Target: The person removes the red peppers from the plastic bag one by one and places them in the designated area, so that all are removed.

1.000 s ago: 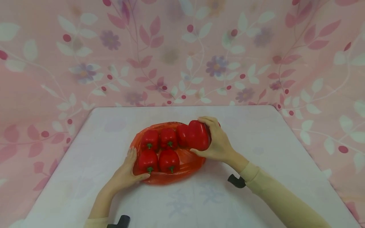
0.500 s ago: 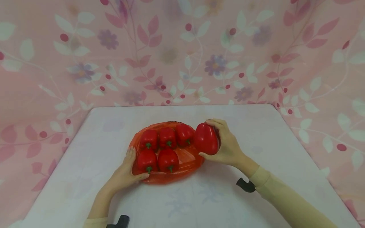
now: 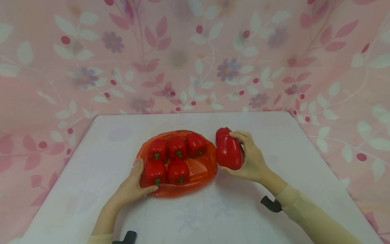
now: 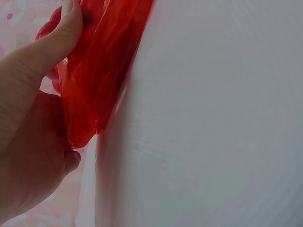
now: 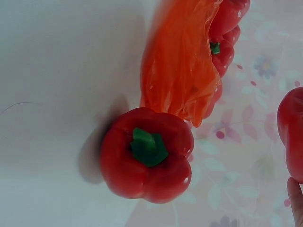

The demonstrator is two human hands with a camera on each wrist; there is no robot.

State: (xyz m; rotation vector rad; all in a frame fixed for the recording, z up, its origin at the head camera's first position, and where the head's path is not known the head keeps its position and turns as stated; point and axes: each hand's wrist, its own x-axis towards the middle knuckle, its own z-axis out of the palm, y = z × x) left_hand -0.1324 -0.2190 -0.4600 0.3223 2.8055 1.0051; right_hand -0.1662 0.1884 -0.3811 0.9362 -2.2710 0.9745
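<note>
Several red bell peppers [image 3: 178, 171] with green stems lie in an orange-red plastic bag [image 3: 202, 169], its mouth spread wide on the table. My left hand [image 3: 129, 186] holds the bag's left side, the thumb over its near rim; the left wrist view shows the fingers curled round the bag's side. To the right of the bag, my right hand [image 3: 251, 162] grips a red bell pepper [image 3: 229, 154] above the table, fingers over its top and thumb below. Another bell pepper [image 5: 147, 156] rests on the table beneath it, stem toward the right wrist camera; in the head view a pepper top [image 3: 223, 131] shows behind the held one.
The white-covered table [image 3: 195, 217] reaches back to a pink floral cloth backdrop [image 3: 189, 61]. Black camera mounts [image 3: 272, 205] are worn at both wrists. Pale sleeves cover the forearms.
My right hand has carried the held bell pepper rightward, from over the bag's right end to beside it. The left hand stays on the bag.
</note>
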